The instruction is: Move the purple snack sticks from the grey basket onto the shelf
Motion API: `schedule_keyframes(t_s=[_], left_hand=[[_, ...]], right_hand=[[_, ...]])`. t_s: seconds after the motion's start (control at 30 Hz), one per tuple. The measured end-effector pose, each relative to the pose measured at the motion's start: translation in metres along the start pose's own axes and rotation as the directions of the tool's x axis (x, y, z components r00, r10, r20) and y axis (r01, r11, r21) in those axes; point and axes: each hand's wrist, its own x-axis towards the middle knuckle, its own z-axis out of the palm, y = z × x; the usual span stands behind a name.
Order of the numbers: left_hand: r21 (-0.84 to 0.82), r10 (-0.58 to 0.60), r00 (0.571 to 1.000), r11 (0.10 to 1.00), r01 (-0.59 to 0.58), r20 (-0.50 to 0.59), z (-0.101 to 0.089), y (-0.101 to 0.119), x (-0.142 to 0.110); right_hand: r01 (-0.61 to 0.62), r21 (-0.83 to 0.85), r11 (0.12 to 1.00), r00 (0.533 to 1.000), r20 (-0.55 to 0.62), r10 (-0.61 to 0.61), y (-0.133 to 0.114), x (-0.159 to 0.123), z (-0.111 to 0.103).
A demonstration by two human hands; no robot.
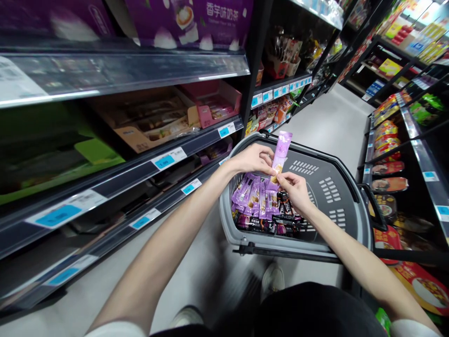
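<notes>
A grey shopping basket (345,192) stands on the aisle floor in front of me. Over it, both hands hold one purple stick packet (282,150) upright. My left hand (250,159) pinches its middle from the left. My right hand (294,187) pinches its lower end from the right. Inside the basket lie several more purple packets (250,194) and dark-wrapped packets (277,224).
Shop shelves (140,164) with blue price tags run along my left, holding boxes. Purple cartons (196,21) sit on the top shelf. Another shelf unit with bowl noodles (389,185) lines the right. The pale floor aisle (329,121) runs ahead beyond the basket. My shoes (271,278) show below.
</notes>
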Motion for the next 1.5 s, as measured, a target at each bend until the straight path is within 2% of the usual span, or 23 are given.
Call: schedule_keyframes(t_s=[0.33,0.57,0.9,1.23,1.5], left_hand=[[0.012,0.011,0.999,1.0,-0.011,0.045,-0.003,-0.005,0.001],[0.065,0.063,0.994,0.995,-0.069,0.091,-0.006,-0.01,0.002],[0.119,0.059,0.994,0.99,-0.07,0.091,-0.005,-0.014,0.002],[0.198,0.054,0.995,0.978,-0.07,0.085,-0.005,-0.011,0.001],[0.206,0.068,0.995,0.975,-0.082,0.078,-0.005,-0.01,0.0]], right_hand=[[0.047,-0.007,0.999,0.999,0.007,-0.047,0.004,0.001,-0.001],[0.028,-0.01,1.0,0.999,-0.043,-0.029,0.005,0.002,-0.003],[-0.054,0.077,0.996,0.997,-0.046,0.058,0.003,0.003,0.001],[-0.061,0.025,0.998,0.998,0.0,0.061,0.001,0.001,-0.001],[-0.071,0.039,0.997,0.997,-0.015,0.072,0.002,0.003,0.0]])
